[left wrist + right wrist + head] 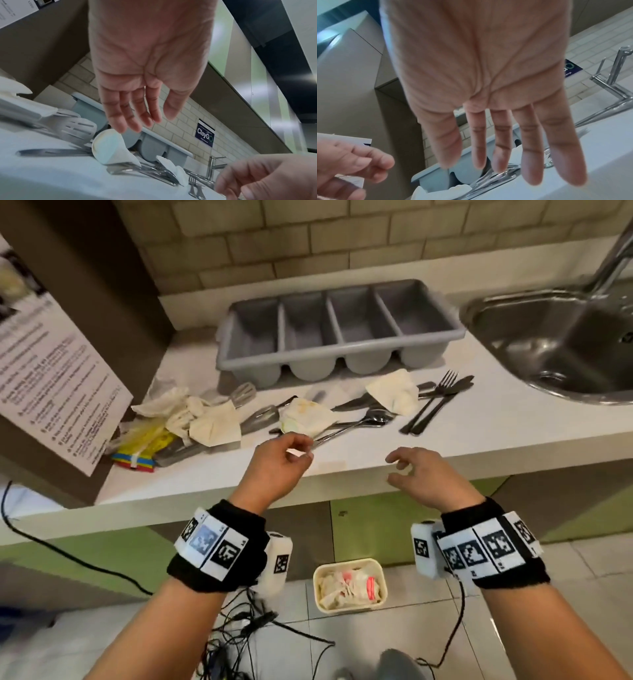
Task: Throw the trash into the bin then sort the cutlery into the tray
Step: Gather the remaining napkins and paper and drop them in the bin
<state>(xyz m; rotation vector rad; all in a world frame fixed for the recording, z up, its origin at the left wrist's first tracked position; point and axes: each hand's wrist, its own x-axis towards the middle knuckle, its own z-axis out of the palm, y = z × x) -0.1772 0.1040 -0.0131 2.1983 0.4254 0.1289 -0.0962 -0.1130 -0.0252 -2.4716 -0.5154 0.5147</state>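
Both wrists carry black bands with printed markers. Left hand [279, 462] hovers over the counter's [479, 419] front edge, fingers loosely bent, grasping nothing; right hand [423, 474] hangs beside it at 3 o'clock, fingers relaxed and empty. Just beyond the left fingertips, at 12 o'clock, a crumpled napkin [306, 414] lies on scattered cutlery [363, 421]. More napkins [191, 416] sit at 10 o'clock. Farther back stands the grey tray [337, 328]. Below, at 6 o'clock on the floor, sits the bin [349, 585], holding trash.
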